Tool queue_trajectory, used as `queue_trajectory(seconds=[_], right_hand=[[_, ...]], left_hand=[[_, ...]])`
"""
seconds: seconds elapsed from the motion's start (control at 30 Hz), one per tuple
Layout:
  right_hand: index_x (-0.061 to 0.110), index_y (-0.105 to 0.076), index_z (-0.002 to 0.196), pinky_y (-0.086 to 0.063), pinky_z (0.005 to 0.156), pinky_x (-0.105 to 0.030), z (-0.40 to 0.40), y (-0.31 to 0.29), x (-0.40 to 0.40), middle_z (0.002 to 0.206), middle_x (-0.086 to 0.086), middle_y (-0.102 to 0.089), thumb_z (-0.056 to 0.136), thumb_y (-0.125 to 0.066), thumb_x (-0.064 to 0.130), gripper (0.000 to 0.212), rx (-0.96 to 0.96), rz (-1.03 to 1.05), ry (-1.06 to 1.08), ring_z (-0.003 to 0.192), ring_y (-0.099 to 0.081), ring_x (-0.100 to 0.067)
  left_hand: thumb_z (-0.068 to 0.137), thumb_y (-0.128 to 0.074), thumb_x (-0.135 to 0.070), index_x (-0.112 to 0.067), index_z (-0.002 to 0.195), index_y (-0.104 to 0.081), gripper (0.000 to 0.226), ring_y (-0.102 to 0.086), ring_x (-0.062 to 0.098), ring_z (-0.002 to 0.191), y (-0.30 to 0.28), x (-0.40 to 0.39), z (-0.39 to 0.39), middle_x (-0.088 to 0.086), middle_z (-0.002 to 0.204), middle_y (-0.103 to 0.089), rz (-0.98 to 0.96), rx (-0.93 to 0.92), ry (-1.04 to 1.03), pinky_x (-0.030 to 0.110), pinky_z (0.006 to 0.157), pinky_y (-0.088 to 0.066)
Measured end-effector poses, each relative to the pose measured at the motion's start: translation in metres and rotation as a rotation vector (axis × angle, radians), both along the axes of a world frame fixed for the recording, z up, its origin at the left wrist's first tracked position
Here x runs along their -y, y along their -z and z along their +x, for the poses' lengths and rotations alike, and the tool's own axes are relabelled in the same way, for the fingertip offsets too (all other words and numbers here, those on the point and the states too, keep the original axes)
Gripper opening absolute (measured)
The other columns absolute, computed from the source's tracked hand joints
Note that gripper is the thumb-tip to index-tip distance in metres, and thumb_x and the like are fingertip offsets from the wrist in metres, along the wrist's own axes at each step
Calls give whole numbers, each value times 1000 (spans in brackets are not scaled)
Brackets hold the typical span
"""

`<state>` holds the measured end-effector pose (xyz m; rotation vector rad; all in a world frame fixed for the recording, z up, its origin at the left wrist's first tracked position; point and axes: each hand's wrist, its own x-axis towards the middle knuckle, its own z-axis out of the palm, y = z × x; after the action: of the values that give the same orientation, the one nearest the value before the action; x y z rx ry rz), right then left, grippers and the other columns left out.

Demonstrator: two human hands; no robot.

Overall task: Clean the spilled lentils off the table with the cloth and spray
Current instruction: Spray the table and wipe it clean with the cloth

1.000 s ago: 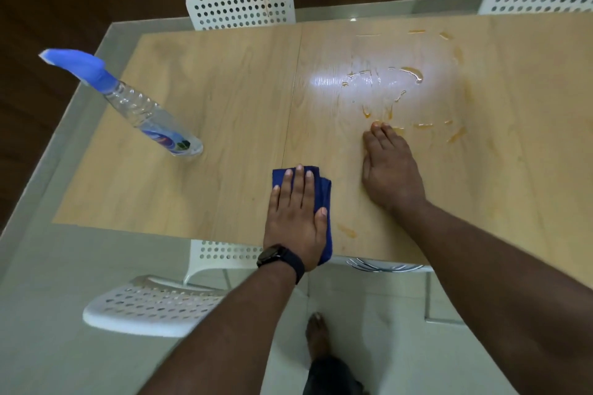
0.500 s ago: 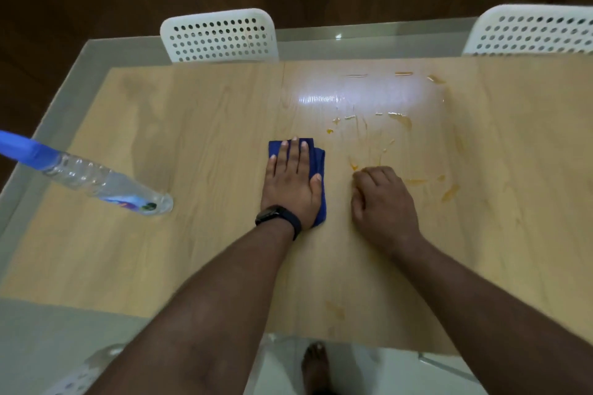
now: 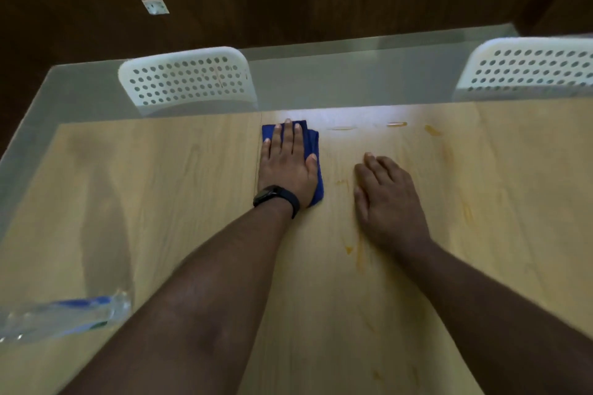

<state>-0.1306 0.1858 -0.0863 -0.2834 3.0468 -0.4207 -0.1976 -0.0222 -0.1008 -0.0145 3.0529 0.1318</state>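
My left hand (image 3: pixel 285 163), with a black watch on its wrist, presses flat with straight fingers on a folded blue cloth (image 3: pixel 313 151) near the far edge of the wooden table (image 3: pixel 160 186). My right hand (image 3: pixel 388 202) rests palm down on the wood just right of the cloth, fingers relaxed, holding nothing. Orange lentil smears (image 3: pixel 431 129) streak the wood beyond and around the right hand, with more smears (image 3: pixel 349 248) near my right wrist. The clear spray bottle (image 3: pixel 61 317) stands at the lower left, blurred and partly cut off by the frame.
Two white perforated chairs stand behind the far side, one (image 3: pixel 187 77) at centre left and one (image 3: pixel 529 66) at the right. A frosted glass border (image 3: pixel 353 80) rims the wooden top. Dark wood flooring lies beyond.
My left hand has pushed the cloth away from me toward the far edge of the table. My right hand has uncurled and lies flat. The view has moved forward, so the bottle now sits lower left.
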Motion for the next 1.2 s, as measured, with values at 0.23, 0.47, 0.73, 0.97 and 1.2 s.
queue_trajectory(seconds=[0.23,0.47,0.73,0.97,1.2], right_hand=[[22,-31,163,-15,129,-43,-6,2,-2,173,0,-23,108,-23,46,61,38,-12,6,160,-12,-19],[23,-27,165,-9,129,-40,-6,-1,-3,174,2,-18,108,-20,48,62,70,-24,3,161,-7,-17],[22,-26,165,-9,129,-41,-8,2,0,174,1,-18,108,-22,46,62,62,-12,15,161,-7,-18],[19,-30,164,-13,129,-39,-7,0,-4,172,-1,-24,108,-24,42,61,49,-32,23,160,-11,-16],[16,-32,163,-12,129,-40,-7,4,-2,171,-3,-27,109,-28,39,59,30,-25,19,159,-14,-19]], left_hand=[[106,-15,-45,-12,166,4,70,7,25,161,-7,-29,-44,6,175,7,11,32,30,46,130,-1],[104,-7,-49,-18,165,11,71,18,15,159,-6,16,8,-2,173,18,25,49,172,41,130,4],[106,-14,-44,-13,166,4,70,8,22,161,-8,-21,-62,5,175,8,6,28,69,44,130,1],[107,-13,-47,-16,165,10,70,18,18,159,-8,-34,-1,1,173,18,34,61,216,42,130,5],[106,-13,-47,-17,166,5,70,11,17,160,-8,2,-21,0,174,10,-1,17,176,42,130,1]])
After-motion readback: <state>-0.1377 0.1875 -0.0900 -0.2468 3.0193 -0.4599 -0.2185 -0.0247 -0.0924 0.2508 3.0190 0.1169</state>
